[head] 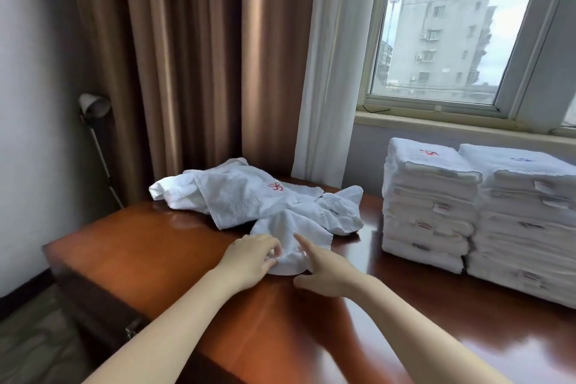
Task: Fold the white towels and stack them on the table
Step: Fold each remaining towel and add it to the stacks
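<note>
The near edge of a white towel is pinched by the left hand, whose fingers are curled round the cloth. The right hand is held just beside it. Its index finger is stretched straight onto the towel and its thumb is spread out low over the table. Nothing is seen to be gripped by it, and its other fingers are hidden. Both forearms are bare and are reached in from the near side.

The towel is spread, crumpled, near the middle of the table. Its far part is met by a heap of other unfolded white towels; which lies over which cannot be told. A red emblem is shown on top of the heap.

To the right, well apart from the hands, two stacks of folded white towels are set on the table side by side, touching. The left stack is topped by a red mark, the right stack by a blue mark. Small labels are seen at the folded edges.

Behind the table a brown curtain is hung, with a white curtain beside it. A grey building is seen through the window. At the left wall a lamp is placed.
</note>
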Tool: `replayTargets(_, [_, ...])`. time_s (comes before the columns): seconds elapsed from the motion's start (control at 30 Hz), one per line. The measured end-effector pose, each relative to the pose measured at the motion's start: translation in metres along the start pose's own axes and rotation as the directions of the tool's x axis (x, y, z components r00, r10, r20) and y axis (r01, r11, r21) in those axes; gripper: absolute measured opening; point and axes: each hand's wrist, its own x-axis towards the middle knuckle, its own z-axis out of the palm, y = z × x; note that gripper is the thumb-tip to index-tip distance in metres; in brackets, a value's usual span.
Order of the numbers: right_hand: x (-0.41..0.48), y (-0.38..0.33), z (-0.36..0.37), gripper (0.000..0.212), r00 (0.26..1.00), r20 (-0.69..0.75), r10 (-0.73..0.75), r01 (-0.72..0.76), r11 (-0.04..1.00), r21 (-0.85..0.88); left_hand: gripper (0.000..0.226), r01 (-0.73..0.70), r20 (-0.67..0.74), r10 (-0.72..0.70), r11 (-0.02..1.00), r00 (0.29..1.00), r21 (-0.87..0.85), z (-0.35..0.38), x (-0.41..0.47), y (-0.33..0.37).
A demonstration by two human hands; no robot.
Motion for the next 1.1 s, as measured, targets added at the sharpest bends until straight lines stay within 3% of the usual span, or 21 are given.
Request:
replayTargets(0.23, [-0.027,0.012,-0.021,0.106,0.996,0.088,-0.009,-0.015,0.963,0.271,0.006,-0.050,0.107,0.071,0.981,0.992,-0.190,-0.004,0.000,0.019])
replayTargets(0.4, [-0.063,0.021,-0.041,0.059,0.997,0.078,-0.029,0.000,0.939,0.343,0.005,-0.056,0.119,0.123,0.888,0.985,-0.456,0.002,-0.012,0.057])
replayTargets(0.47, [-0.083,0.029,-0.049,0.051,0.993,0.113,-0.033,-0.012,0.927,0.374,0.005,-0.054,0.121,0.147,0.823,0.982,-0.565,0.007,-0.017,0.076])
replayTargets(0.53, [-0.105,0.037,-0.057,0.049,0.989,0.146,-0.003,-0.048,0.936,0.348,0.007,-0.044,0.144,0.177,0.764,0.974,-0.643,0.011,-0.022,0.096])
replayTargets(0.67, [-0.150,0.058,-0.070,0.036,0.986,0.169,0.009,-0.067,0.938,0.340,0.019,-0.127,0.171,0.300,0.761,0.938,-0.637,0.019,-0.027,0.137])
replayTargets(0.83, [-0.199,0.091,-0.075,0.037,0.987,0.126,0.097,-0.119,0.977,0.176,0.024,-0.179,0.196,0.397,0.730,0.897,-0.660,0.029,-0.031,0.196])
replayTargets(1.1, [-0.280,0.152,-0.086,0.043,0.922,0.051,0.383,-0.386,0.915,0.114,0.034,-0.294,0.219,0.614,0.622,0.758,-0.726,0.040,-0.049,0.282])
